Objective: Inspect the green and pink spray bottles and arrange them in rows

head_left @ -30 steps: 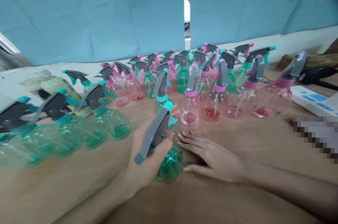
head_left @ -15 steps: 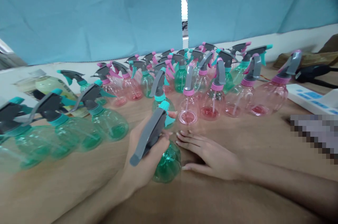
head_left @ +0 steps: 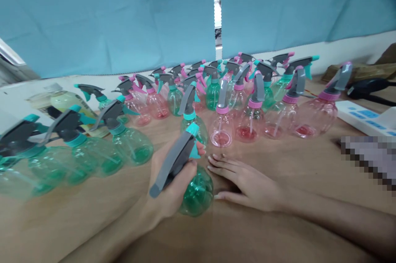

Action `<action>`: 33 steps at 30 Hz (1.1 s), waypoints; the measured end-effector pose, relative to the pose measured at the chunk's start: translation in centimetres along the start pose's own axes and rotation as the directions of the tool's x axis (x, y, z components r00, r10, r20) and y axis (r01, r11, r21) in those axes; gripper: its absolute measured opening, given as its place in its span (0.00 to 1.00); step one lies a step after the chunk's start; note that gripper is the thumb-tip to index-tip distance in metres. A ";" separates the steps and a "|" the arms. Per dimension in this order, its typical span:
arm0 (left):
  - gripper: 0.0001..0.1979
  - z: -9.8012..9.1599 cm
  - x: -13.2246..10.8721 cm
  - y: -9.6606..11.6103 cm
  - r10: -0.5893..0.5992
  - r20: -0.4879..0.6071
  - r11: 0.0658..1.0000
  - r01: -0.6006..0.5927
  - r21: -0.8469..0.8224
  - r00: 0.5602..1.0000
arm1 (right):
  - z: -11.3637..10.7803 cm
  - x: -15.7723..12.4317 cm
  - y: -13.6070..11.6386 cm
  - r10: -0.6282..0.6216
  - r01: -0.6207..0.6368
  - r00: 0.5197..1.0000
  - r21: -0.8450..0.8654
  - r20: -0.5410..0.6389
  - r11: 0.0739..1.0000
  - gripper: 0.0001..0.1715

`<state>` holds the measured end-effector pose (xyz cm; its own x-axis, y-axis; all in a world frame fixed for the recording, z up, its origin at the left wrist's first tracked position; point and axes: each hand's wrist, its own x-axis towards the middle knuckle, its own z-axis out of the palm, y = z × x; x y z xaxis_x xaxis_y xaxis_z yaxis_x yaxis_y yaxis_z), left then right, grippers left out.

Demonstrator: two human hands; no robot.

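My left hand [head_left: 168, 188] is closed around the neck of a green spray bottle [head_left: 196, 193] with a grey trigger head [head_left: 173, 159] and a teal nozzle. The bottle stands on the wooden table [head_left: 278, 234] just in front of me. My right hand [head_left: 247, 180] lies flat on the table right beside the bottle, fingers stretched out and holding nothing.
Several green spray bottles [head_left: 130, 141] stand at the left, and several pink ones [head_left: 315, 114] crowd the middle and right. A yellowish bottle [head_left: 66, 100] lies at the far left. A white box [head_left: 368, 118] sits at the right edge. Blue curtains [head_left: 108, 15] hang behind.
My left hand has tilted the spray head a little lower and to the left. My right hand has stayed where it was.
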<state>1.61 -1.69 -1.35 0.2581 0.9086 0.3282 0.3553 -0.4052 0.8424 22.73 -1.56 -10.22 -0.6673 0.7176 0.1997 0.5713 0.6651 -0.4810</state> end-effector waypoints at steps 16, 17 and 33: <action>0.19 0.3 0.6 -0.2 -0.013 0.065 1.000 0.014 -0.015 0.998 | 0.0 0.0 0.0 0.008 -0.007 1.000 -0.025 0.007 1.000 0.42; 0.19 0.3 0.6 -0.2 -0.006 0.062 1.000 0.007 -0.019 0.998 | 0.0 0.0 0.0 0.004 -0.004 1.000 -0.021 0.002 1.000 0.42; 0.18 0.2 0.5 0.0 -0.017 0.077 0.999 0.020 -0.036 0.997 | 0.1 0.0 0.0 0.000 0.000 0.999 0.018 -0.034 1.000 0.41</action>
<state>1.96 -1.27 -1.27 0.3202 0.9051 0.2797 0.3279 -0.3828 0.8637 22.72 -1.59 -10.34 -0.6503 0.7245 0.2285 0.5625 0.6614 -0.4961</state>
